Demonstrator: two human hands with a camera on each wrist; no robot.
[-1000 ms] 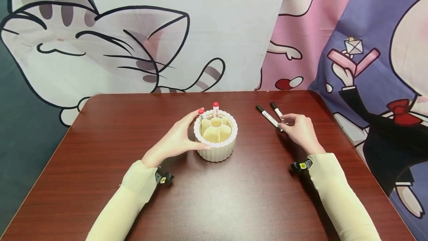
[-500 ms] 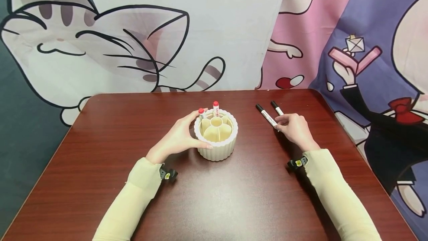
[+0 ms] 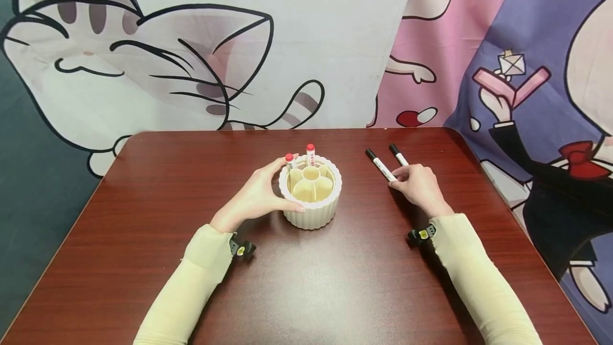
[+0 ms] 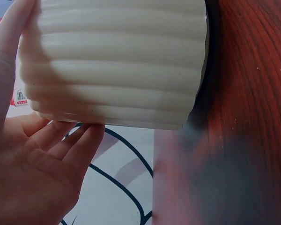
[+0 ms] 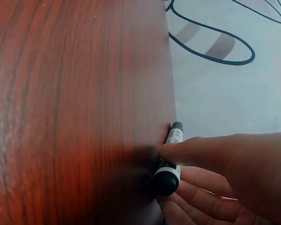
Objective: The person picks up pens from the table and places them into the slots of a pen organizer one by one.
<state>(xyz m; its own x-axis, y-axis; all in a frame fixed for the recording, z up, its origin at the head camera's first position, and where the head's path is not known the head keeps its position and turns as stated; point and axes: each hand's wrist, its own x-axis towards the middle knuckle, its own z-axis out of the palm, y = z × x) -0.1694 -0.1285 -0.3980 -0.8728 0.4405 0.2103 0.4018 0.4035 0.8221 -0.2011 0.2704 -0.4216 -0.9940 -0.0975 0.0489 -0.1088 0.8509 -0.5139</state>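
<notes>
Left hand [image 3: 256,196] wraps the ribbed white holder [image 3: 311,212] at centre frame, thumb on the near rim, fingers round the far side. Right hand [image 3: 419,188] pinches the nearer black marker [image 3: 380,164] at upper right; the second marker [image 3: 398,154] lies just beside. Bare table [image 3: 335,292] fills the lower frame. The right wrist view shows fingertips [image 5: 178,151] clamped on the barrel.

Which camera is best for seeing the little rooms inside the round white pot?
The head view. It looks down into the white pot, showing its petal-shaped compartments and two red-capped markers standing at the back. The left wrist view shows only the pot's ribbed outer wall, cupped by the left hand. The right wrist view misses it.
</notes>
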